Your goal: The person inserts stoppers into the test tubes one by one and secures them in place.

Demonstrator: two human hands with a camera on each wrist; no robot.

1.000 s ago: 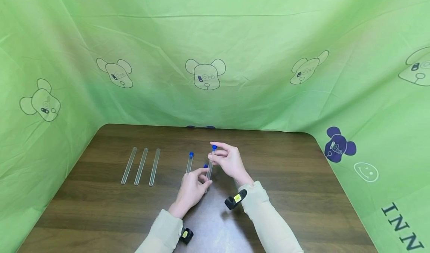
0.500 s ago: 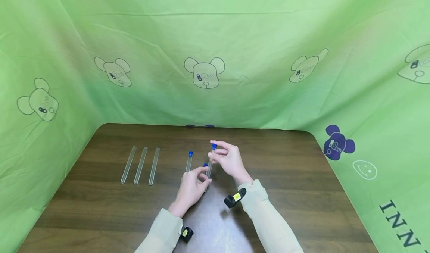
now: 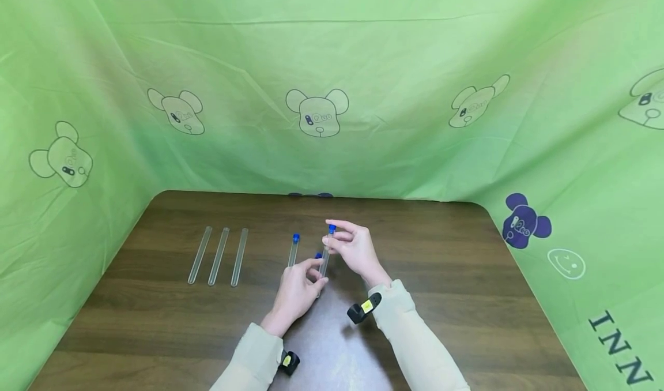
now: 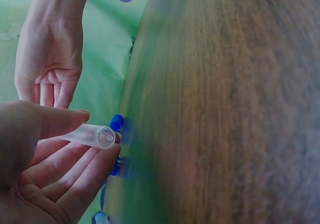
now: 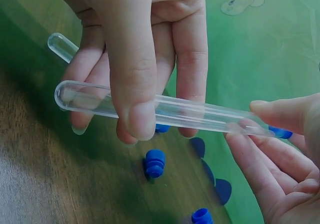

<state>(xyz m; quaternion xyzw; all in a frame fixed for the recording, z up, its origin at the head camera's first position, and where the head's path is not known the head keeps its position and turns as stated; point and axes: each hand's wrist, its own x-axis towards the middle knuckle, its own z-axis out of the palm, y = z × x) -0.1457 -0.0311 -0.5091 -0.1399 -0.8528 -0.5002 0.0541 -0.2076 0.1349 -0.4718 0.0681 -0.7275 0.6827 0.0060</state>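
Note:
In the head view, both hands are on one clear test tube [image 3: 325, 259] with a blue stopper [image 3: 332, 228] in its upper end. My left hand [image 3: 295, 292] pinches the tube near its rounded bottom, thumb against fingers. My right hand [image 3: 358, 254] holds the stoppered end, with its index finger over the stopper top. From the right wrist, the tube [image 5: 200, 116] looks clear along its length. A second stoppered tube [image 3: 293, 254] lies left of the hands, its lower part hidden. One more blue stopper [image 3: 318, 256] shows just behind my left fingers.
Three tubes without stoppers, a left one [image 3: 200, 255], a middle one [image 3: 218, 257] and a right one [image 3: 240, 258], lie side by side on the wooden table [image 3: 155, 333]. Blue stoppers, one ribbed [image 5: 155, 164], show below the held tube in the right wrist view. Green cloth [image 3: 233, 45] encloses the table.

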